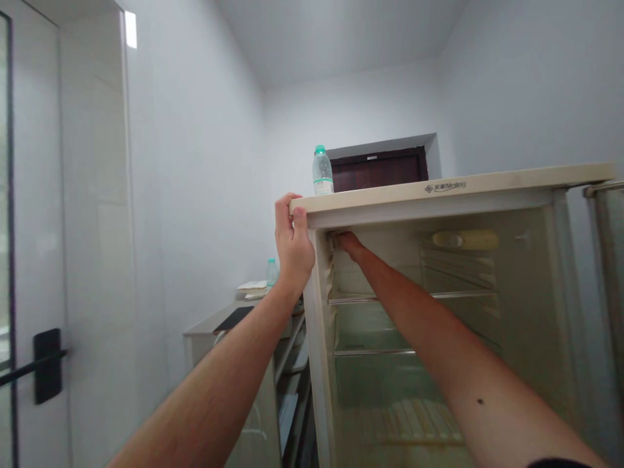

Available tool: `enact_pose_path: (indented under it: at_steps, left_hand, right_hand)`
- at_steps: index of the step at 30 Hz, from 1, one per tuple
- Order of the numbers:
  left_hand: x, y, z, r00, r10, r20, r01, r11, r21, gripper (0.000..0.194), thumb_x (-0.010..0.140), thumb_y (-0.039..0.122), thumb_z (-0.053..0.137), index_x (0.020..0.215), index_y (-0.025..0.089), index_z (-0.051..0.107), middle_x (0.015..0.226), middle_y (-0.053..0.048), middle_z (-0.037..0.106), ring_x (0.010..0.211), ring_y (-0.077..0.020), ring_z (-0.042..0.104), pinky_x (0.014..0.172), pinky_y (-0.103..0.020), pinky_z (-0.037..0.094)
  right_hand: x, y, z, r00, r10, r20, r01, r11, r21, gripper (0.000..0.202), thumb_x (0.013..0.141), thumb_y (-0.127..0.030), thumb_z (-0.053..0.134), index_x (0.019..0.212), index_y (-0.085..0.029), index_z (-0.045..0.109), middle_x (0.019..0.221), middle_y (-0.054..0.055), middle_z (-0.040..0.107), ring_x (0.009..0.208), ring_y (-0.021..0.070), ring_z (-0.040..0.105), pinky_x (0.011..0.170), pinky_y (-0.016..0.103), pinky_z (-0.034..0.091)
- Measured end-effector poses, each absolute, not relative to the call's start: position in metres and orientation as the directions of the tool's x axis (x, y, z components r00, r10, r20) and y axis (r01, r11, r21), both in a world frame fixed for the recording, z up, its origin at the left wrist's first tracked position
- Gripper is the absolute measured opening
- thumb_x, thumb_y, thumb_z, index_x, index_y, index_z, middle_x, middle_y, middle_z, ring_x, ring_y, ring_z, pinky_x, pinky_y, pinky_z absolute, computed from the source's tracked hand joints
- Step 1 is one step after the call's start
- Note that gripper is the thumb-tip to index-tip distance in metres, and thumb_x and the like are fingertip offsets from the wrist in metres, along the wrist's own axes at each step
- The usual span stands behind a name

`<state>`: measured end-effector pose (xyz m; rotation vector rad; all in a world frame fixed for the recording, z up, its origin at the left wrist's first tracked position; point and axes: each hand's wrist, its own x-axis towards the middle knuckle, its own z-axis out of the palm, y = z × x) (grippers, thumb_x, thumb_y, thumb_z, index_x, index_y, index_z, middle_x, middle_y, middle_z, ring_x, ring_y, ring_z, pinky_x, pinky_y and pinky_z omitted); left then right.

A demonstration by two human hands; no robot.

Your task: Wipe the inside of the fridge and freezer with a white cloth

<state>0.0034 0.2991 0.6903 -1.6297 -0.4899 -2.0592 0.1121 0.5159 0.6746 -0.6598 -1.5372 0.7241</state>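
A cream refrigerator (370, 201) stands in front of me, its glass-front compartment open. My left hand (294, 244) is closed round the front left corner of its top, fingers over the edge and thumb on the front. My right hand (348, 243) reaches inside, up against the top of the left inner wall. Its fingers look bent together there, and whatever they hold or press is too small and shaded to make out. Below my right arm are a wire-edged upper shelf (351, 301) and a lower shelf (355, 353). A yellowish lamp cover (465, 240) sits on the inner back wall.
A clear bottle with a green cap (322, 172) stands on the refrigerator's top, near my left hand. To the left, a cabinet (205, 325) carries papers (252, 286) and another bottle (272, 272). The refrigerator door (609, 260) is swung out at right. A door handle (46, 364) is at far left.
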Motion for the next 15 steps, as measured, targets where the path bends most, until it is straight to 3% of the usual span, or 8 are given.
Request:
enact_pose_path:
  at_steps: [4,6,12,15]
  left_hand:
    - [0.005,0.299,0.69,-0.202,-0.129,0.971,0.561,-0.828,0.007,0.05,0.123,0.074,0.047,0.131,0.028,0.067,0.129,-0.006,0.071,0.121,-0.0255,0.066,0.114,-0.037,0.051]
    - [0.006,0.299,0.69,-0.216,-0.122,0.969,0.556,-0.831,0.02,0.052,0.122,0.075,0.048,0.129,0.028,0.067,0.127,-0.005,0.071,0.119,-0.0259,0.066,0.115,-0.038,0.051]
    - [0.01,0.297,0.691,-0.253,-0.102,0.962,0.558,-0.828,0.059,0.048,0.121,0.073,0.049,0.124,0.029,0.067,0.125,-0.005,0.07,0.119,-0.0269,0.065,0.115,-0.04,0.053]
    - [0.01,0.296,0.691,-0.249,-0.111,0.962,0.563,-0.825,0.051,0.047,0.122,0.071,0.049,0.124,0.029,0.067,0.125,-0.005,0.069,0.119,-0.0269,0.065,0.115,-0.04,0.052]
  right_hand:
    - [0.143,0.453,0.67,-0.129,0.678,0.724,0.165,0.734,-0.658,0.039,0.101,-0.028,0.07,0.062,-0.024,0.063,0.061,0.001,0.061,0.088,0.0248,0.069,0.089,0.034,0.049]
    - [0.165,0.411,0.669,-0.188,0.611,0.769,0.225,0.789,-0.572,0.046,0.104,-0.035,0.067,0.06,-0.024,0.06,0.059,0.0,0.055,0.078,0.0214,0.064,0.08,0.032,0.044]
    - [0.207,0.325,0.666,-0.164,0.485,0.859,0.297,0.855,-0.425,0.046,0.111,-0.045,0.062,0.074,-0.021,0.072,0.073,0.003,0.069,0.08,0.0206,0.066,0.077,0.032,0.041]
    - [0.205,0.342,0.654,-0.125,0.482,0.867,0.373,0.833,-0.409,0.038,0.112,-0.038,0.064,0.082,-0.021,0.077,0.087,0.007,0.079,0.092,0.024,0.071,0.086,0.033,0.047]
